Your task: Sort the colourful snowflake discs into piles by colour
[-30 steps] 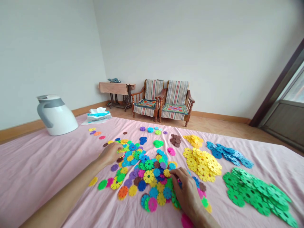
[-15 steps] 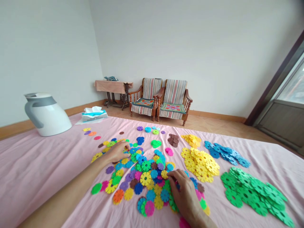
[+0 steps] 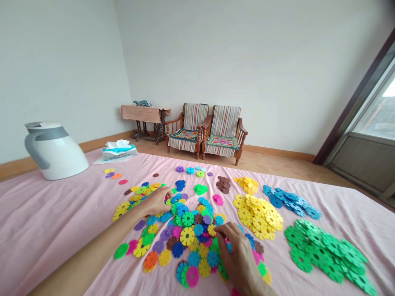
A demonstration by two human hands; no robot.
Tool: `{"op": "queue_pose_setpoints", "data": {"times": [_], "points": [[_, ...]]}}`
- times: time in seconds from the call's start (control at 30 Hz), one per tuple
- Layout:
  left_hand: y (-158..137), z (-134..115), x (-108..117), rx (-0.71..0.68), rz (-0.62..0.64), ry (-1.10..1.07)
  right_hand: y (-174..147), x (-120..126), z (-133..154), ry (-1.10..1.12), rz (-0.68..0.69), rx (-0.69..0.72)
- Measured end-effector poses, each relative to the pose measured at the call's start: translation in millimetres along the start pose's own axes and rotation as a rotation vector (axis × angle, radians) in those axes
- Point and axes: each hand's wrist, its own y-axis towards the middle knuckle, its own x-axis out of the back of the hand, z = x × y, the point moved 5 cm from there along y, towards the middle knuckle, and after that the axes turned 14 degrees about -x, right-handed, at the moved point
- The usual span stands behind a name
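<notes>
A loose heap of mixed-colour plastic snowflake discs (image 3: 187, 236) is spread over the middle of the pink cloth. At the heap's far left part is my left hand (image 3: 158, 200), its fingers curled down among blue and green discs; what they hold, if anything, is hidden. My right hand (image 3: 237, 248) rests over the heap's right side. Its thumb and index finger close together at the edge of a small yellow disc (image 3: 211, 230). Sorted piles lie to the right: yellow discs (image 3: 258, 216), green discs (image 3: 328, 251), blue discs (image 3: 291, 201) and brown discs (image 3: 223, 184).
A white and grey jug (image 3: 58, 154) stands at the left, with a tissue box (image 3: 119, 152) behind it. Small groups of discs, such as green ones (image 3: 200, 189), lie beyond the heap. Two wooden armchairs (image 3: 224, 131) and a cloth-covered sewing table (image 3: 142, 113) are by the wall.
The view has shifted slightly. My left hand has moved a little to the right over the discs. My right hand stays by the small yellow disc.
</notes>
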Motion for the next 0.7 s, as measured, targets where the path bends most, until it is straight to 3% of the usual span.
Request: {"op": "queue_pose_setpoints", "data": {"times": [0.17,0.33,0.53,0.7], "points": [[5.1,4.2,-7.0,-0.004,0.04,-0.014,-9.7,0.4,13.0,-0.043,0.045,0.124],[7.8,6.5,-8.6,0.003,0.097,-0.012,-21.0,-2.7,5.2,-0.027,-0.051,0.23],[2.5,14.5,21.2,0.005,0.098,0.068,-19.9,-4.0,-8.5,-0.02,-0.09,0.261],[36.0,12.7,34.6,-0.015,0.063,0.078,-17.1,-3.9,-13.9,-0.012,-0.106,0.268]]}}
